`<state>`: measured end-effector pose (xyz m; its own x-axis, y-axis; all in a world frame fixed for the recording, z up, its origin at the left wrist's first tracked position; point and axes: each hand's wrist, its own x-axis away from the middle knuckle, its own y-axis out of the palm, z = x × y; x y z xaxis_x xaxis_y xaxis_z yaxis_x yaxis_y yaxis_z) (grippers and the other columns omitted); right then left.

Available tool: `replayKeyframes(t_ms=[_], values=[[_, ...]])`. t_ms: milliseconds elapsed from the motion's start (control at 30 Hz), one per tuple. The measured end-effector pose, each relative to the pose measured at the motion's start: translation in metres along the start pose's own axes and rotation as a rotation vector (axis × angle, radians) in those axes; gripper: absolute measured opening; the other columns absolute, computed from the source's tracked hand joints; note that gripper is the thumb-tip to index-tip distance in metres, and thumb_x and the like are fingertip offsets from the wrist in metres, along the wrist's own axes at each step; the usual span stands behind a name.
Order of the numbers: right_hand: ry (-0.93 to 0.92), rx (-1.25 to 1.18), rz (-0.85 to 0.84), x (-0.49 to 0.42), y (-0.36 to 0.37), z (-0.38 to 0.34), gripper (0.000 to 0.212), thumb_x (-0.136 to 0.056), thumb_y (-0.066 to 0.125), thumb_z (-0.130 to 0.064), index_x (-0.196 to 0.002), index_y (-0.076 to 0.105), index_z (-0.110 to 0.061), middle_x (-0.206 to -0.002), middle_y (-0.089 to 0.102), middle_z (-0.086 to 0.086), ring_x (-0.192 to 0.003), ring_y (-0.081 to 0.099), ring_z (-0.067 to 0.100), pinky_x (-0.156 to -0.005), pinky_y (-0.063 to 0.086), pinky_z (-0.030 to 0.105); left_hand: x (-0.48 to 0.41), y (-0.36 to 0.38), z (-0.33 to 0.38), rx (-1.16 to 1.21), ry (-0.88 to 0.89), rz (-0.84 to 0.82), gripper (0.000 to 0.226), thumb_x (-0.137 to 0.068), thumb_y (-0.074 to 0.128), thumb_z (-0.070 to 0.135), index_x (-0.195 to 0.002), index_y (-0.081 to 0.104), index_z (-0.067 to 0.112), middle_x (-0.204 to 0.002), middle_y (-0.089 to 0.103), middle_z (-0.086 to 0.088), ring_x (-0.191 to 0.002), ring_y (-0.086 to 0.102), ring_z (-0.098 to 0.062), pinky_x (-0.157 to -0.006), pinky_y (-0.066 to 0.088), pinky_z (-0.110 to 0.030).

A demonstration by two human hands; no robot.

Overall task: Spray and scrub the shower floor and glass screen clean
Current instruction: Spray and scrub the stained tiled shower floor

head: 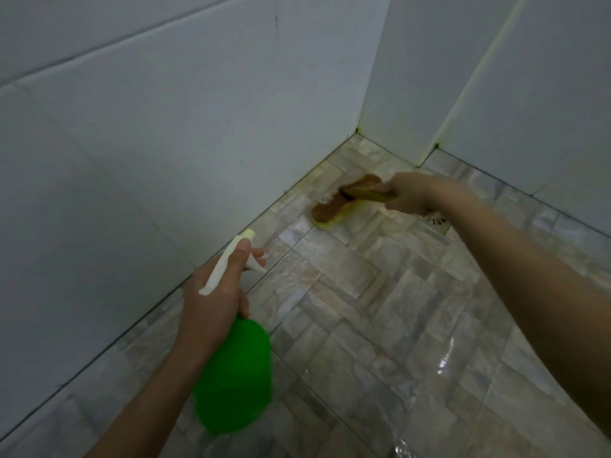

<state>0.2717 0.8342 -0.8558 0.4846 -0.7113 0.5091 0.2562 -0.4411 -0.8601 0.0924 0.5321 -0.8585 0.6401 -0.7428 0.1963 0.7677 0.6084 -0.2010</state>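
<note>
Your right hand is curled round the handle of the scrub brush, bristles down on the shower floor near the far corner, just beside the drain; use short, firm strokes along the grout at the wall foot, head held flat. Your left hand grips the neck of the green spray bottle above the near tiles, nozzle aimed toward the brush. Floor looks wet and glossy, likely slippery; white wall tiles close 2 sides; glass screen not in view.

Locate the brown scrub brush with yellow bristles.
Head view, right of centre: the brown scrub brush is bristles-down on the tiled floor by the white wall, held by the right hand, left of the floor drain.
</note>
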Motion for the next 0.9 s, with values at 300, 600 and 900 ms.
replayKeyframes(t_ms=[300, 600, 900], values=[[-0.13, -0.133, 0.237, 0.008, 0.06, -0.067, 0.056, -0.1, 0.039, -0.016, -0.151, 0.025, -0.033, -0.095, 0.06, 0.012, -0.076, 0.057, 0.026, -0.062, 0.045, 0.033, 0.01, -0.021, -0.004, -0.025, 0.002, 0.032, 0.037, -0.084, 0.05, 0.069, -0.08, 0.078, 0.044, -0.088, 0.077, -0.004, -0.052, 0.058, -0.035, -0.054, 0.047, -0.033], [-0.158, -0.006, 0.263, -0.008, 0.087, -0.062, 0.059, -0.105, 0.03, -0.021, -0.154, 0.0, -0.036, -0.08, 0.054, 0.012, -0.064, 0.052, 0.025, -0.059, 0.045, 0.037, 0.021, -0.052, -0.008, 0.003, -0.027, 0.095, 0.042, -0.075, 0.05, 0.077, -0.078, 0.078, 0.045, -0.09, 0.078, -0.003, -0.049, 0.057, -0.032, -0.059, 0.046, -0.032], [-0.402, 0.043, 0.254, 0.018, 0.147, -0.115, 0.062, -0.104, 0.033, -0.023, -0.154, -0.003, -0.035, -0.073, 0.05, 0.004, -0.062, 0.055, 0.022, -0.054, 0.046, 0.033, 0.034, -0.078, -0.011, -0.066, -0.085, 0.143, 0.045, -0.081, 0.05, 0.076, -0.083, 0.078, 0.041, -0.097, 0.077, -0.017, -0.039, 0.051, -0.018, -0.059, 0.047, -0.03]])
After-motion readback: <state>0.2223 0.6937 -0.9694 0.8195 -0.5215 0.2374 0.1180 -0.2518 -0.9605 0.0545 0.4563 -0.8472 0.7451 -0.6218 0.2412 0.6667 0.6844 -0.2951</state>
